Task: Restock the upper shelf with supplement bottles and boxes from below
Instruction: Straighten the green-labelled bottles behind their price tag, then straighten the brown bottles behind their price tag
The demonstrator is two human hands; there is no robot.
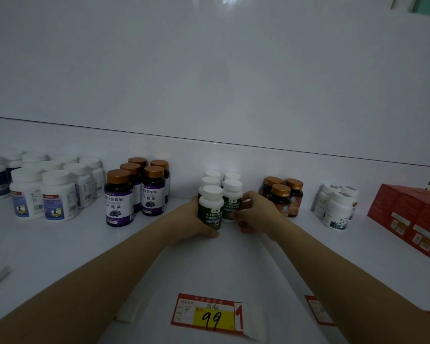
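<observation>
Several white-capped bottles with green labels stand in two rows at the middle of the white shelf (209, 264). My left hand (193, 224) wraps the front left green-label bottle (210, 207) from its left side. My right hand (255, 212) grips the front right green-label bottle (231, 202) from its right side. Both bottles stand upright, touching each other, with their bases on the shelf. More bottles of the same kind (211, 178) stand right behind them.
Purple-label bottles with copper caps (119, 197) stand to the left, white bottles (57, 194) farther left. Dark copper-capped bottles (281, 194), white bottles (338, 209) and red boxes (407, 219) stand to the right. A "99" price tag (209, 314) lies on the shelf's front edge.
</observation>
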